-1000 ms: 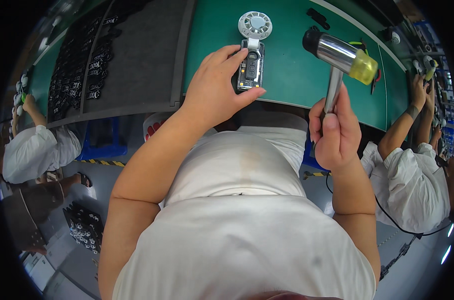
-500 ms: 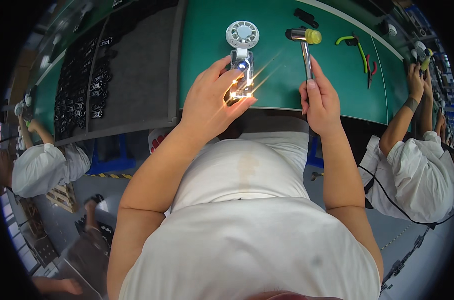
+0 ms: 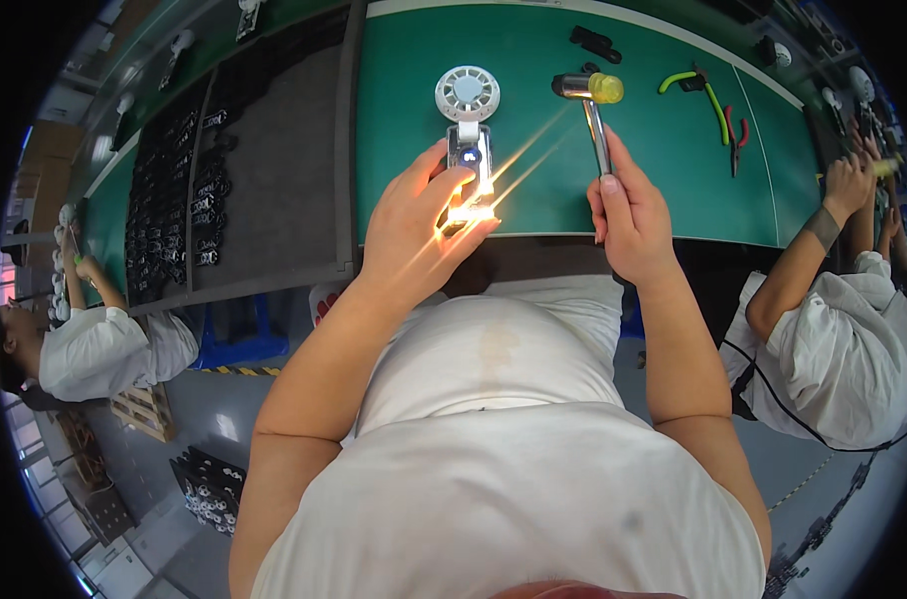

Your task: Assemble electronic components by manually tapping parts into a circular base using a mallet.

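- Fingers (image 3: 436, 187), left hand (image 3: 402, 228): pinching the fan body from 8 o'clock, thumb across its lower end.
- Fingers (image 3: 619, 205), right hand (image 3: 641, 230): wrapped round the hammer's handle, thumb laid along it.
- Step in hand, as judged: steadying the lit fan, hammer poised beside it, apart.
- Next move, as judged: calls for a firm left hold, with fingertips clear should the hammer be brought across.
- One handheld fan (image 3: 484, 150), round white spoked head, pale centre disc, clear rectangular plastic body: at the near edge of the green surface (image 3: 543, 200), head toward 12 o'clock. Small round display lit; bright warm glare at the 6 o'clock end hides detail. Whether it rests or is raised, cannot tell.
- One hammer (image 3: 579, 88), polished metal, yellow translucent face toward 3 o'clock, dark face toward 9: head at 3 o'clock from the fan's head.
- One black elongated part (image 3: 595, 44): 12 o'clock of the hammer.
- Green-handled pliers (image 3: 718, 112) and red-handled pliers (image 3: 736, 150): between 3 and 4 o'clock of the hammer.
- One dark flat tray (image 3: 284, 150), holding black parts (image 3: 159, 200): 9 o'clock of the fan.
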The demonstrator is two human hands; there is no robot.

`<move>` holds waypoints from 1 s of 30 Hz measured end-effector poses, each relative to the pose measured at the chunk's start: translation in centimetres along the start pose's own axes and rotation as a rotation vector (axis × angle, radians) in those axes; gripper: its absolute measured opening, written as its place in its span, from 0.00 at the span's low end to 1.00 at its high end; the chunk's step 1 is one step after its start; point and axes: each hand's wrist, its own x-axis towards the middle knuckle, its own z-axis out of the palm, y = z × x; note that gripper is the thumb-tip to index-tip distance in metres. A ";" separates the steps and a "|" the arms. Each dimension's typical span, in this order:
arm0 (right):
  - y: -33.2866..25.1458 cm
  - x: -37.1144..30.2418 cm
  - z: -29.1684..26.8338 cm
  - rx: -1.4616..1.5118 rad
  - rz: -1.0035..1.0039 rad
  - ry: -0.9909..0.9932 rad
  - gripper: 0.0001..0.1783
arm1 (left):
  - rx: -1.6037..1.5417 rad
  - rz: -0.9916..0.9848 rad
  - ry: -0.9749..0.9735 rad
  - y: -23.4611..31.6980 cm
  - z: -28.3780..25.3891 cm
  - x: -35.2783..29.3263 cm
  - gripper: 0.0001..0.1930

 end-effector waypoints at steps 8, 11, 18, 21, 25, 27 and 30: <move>0.8 -0.3 0.2 0.015 -0.029 -0.001 0.30 | 0.098 0.020 0.025 0.0 0.1 -0.6 0.23; 1.0 -0.2 0.2 0.030 -0.042 -0.008 0.30 | 0.211 0.092 0.022 0.3 -0.5 -0.4 0.29; 1.6 -0.3 0.0 0.027 -0.106 -0.030 0.31 | 0.500 -0.096 -0.357 3.7 -3.2 3.4 0.41; 1.1 -0.5 -0.4 0.019 -0.128 -0.034 0.31 | 0.505 -0.150 -0.408 2.8 -4.6 6.8 0.45; 1.1 -0.5 -0.4 -0.006 -0.171 -0.024 0.32 | 0.586 -0.096 -0.287 -2.3 -6.2 14.1 0.44; 1.3 -0.5 -0.3 -0.030 -0.198 -0.020 0.32 | 0.721 -0.235 -0.218 -5.5 -6.3 19.0 0.44; 0.9 -0.5 -0.2 -0.032 -0.209 -0.007 0.32 | 0.780 -0.284 -0.194 -10.7 -5.7 26.4 0.44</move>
